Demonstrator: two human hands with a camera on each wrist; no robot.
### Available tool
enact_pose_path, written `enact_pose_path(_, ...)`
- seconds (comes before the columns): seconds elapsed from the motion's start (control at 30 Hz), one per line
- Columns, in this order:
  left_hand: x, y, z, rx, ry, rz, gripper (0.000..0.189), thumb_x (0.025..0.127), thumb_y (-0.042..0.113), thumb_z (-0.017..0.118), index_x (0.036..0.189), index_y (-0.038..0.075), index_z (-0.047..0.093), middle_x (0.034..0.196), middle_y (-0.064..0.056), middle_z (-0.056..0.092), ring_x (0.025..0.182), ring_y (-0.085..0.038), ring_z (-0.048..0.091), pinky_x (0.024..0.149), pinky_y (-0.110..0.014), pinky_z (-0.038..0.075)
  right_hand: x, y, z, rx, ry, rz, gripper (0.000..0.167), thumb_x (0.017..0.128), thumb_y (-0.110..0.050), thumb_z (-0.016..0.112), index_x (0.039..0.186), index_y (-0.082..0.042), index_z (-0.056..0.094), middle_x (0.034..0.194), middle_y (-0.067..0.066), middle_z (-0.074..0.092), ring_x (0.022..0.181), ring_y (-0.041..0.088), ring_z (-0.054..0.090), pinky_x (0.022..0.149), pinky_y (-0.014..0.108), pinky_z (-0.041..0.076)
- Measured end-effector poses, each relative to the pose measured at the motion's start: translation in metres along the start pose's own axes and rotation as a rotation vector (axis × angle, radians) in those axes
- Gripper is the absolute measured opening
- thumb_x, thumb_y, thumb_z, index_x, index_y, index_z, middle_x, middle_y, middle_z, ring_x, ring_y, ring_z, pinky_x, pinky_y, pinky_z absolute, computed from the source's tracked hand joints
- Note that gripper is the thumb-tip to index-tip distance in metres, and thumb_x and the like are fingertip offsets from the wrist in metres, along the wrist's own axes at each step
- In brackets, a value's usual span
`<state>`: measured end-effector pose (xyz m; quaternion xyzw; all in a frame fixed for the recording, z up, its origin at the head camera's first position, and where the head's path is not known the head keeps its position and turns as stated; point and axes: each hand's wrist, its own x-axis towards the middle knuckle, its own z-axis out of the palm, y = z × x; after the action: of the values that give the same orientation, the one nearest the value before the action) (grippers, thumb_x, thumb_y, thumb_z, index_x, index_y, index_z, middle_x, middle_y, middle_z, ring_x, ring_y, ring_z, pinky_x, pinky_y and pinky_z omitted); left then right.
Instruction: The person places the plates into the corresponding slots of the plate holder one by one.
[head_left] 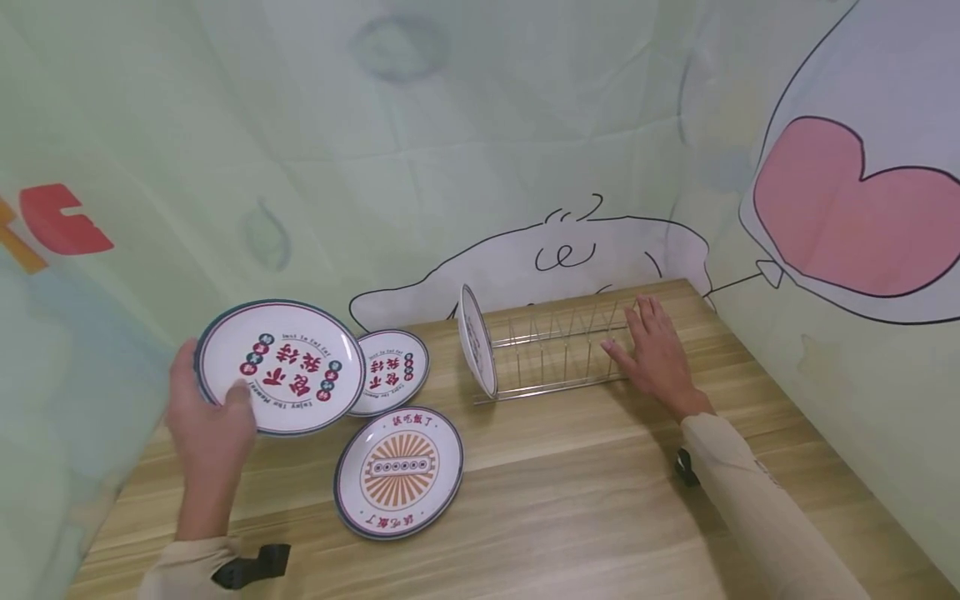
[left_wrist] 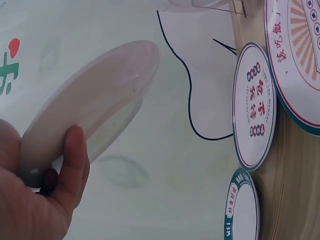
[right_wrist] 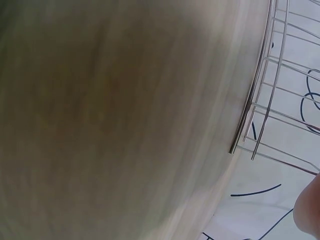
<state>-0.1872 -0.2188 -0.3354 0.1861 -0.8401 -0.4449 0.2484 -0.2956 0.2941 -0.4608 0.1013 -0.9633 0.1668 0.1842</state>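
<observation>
My left hand (head_left: 210, 421) grips the left edge of a round white plate (head_left: 281, 367) with red lettering and a dark rim, thumb on its face. It is held up above the table; the left wrist view shows its pale underside (left_wrist: 95, 100). At the table's right, my right hand (head_left: 660, 358) rests at the right end of a wire dish rack (head_left: 555, 389), fingers extended and thumb pointing left. Another plate (head_left: 476, 346) stands upright in the rack's left end. In the right wrist view, one fingertip (right_wrist: 309, 207) shows beside the rack wires.
A smaller lettered plate (head_left: 397, 371) lies partly behind the held one. Nearer lies a plate with an orange sunburst (head_left: 399, 472). The left wrist view shows a green-rimmed plate (left_wrist: 245, 210) too. A printed cloth (head_left: 300, 167) hangs behind the wooden table (head_left: 570, 500).
</observation>
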Motion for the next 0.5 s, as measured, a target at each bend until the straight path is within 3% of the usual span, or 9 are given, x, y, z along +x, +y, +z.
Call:
enact_pose_path(0.33,-0.005,0.022,0.018,-0.072,-0.015,0.044,0.070,0.099,0.003,0.045,0.161,0.020,0.017,0.167,-0.001,0.023,0.152,-0.019,0.023,0.124,-0.032,0.023,-0.001,0.000,-0.001,-0.019,0.006,-0.006,0.075,0.099,-0.045,0.055,0.147,0.010,0.037,0.160,0.032,0.022,0.151,0.047,0.016,0.124,0.057,0.015)
enact_pose_path(0.5,-0.006,0.031,0.026,-0.101,-0.006,0.071,0.070,0.098,0.002,0.046,0.160,0.022,0.020,0.165,-0.003,0.028,0.149,-0.023,0.031,0.122,-0.037,0.031,0.000,0.000,-0.001,-0.019,0.002,-0.006,0.074,0.099,-0.043,0.056,0.147,0.010,0.037,0.161,0.031,0.021,0.151,0.047,0.015,0.125,0.056,0.014)
